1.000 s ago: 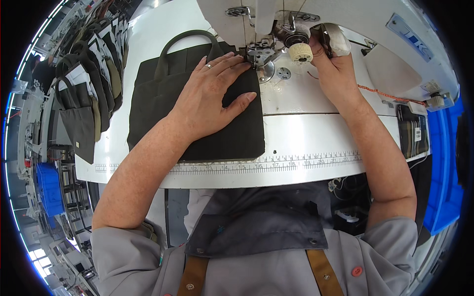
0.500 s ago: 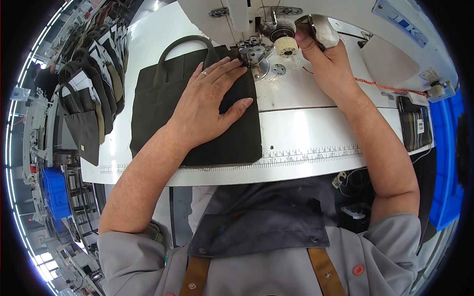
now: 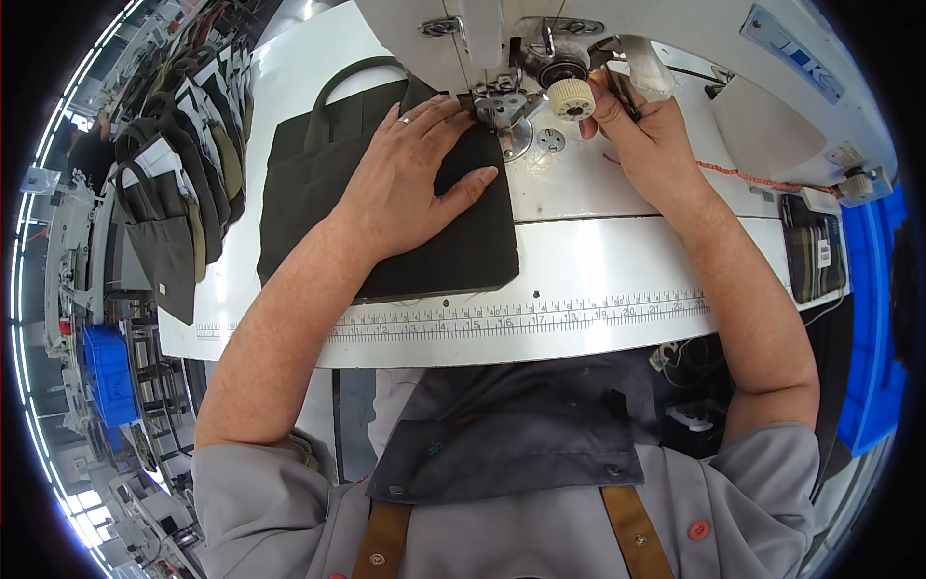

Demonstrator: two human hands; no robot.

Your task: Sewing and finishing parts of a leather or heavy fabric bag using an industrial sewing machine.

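My left hand [image 3: 411,188] lies open, fingers stretched, on a dark olive fabric bag [image 3: 309,227] with a looped handle, its fingertips beside the sewing machine's metal presser foot [image 3: 502,116]. The bag's right edge reaches that foot. My right hand [image 3: 644,140] is closed round a dark metal piece [image 3: 619,92] at the machine head, just right of a cream knurled knob [image 3: 571,99]; the thumb is near that knob. What exactly the metal piece is, I cannot make out.
Several similar bags [image 3: 159,261] hang at the table's left. The white table [image 3: 617,261] has a ruler along its front edge. A folded plaid cloth [image 3: 810,251] sits at the right, with blue bins [image 3: 868,338] beyond. Another person [image 3: 82,150] is far left.
The bag and my left hand have slid away from me, up past the ruler. My right thumb has come lower, beside the cream knob. The view has shifted slightly.
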